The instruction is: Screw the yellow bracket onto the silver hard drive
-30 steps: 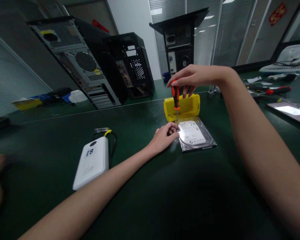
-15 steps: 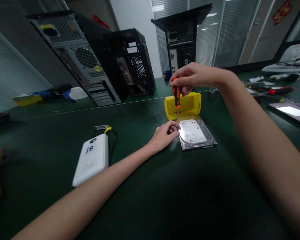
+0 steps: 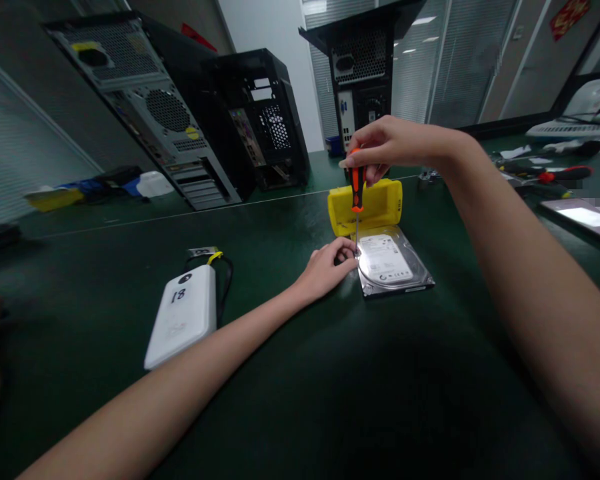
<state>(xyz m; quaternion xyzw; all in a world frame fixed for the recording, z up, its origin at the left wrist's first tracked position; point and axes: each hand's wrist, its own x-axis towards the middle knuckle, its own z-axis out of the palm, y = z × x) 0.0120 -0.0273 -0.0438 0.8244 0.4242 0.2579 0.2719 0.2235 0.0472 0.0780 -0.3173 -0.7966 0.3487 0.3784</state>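
On the dark green worktop (image 3: 290, 400), between ten and eleven o'clock from the wearer, lies a white power bank (image 3: 183, 317) marked 18. Farther out, at one o'clock, a hard drive (image 3: 386, 263) lies flat, label up. The left hand (image 3: 325, 270) rests at the drive's nine o'clock edge, fingers bent near the screwdriver's tip; whether they pinch anything I cannot tell. The right hand (image 3: 383, 150) has its fingers grasping the handle of an orange-and-black screwdriver (image 3: 357, 191), shaft upright, tip at the drive's ten o'clock edge. Just beyond the drive, at its twelve o'clock, stands an open yellow case (image 3: 383, 200). Farthest back, a silver-backed computer tower (image 3: 165, 133) leans into view at eleven o'clock.
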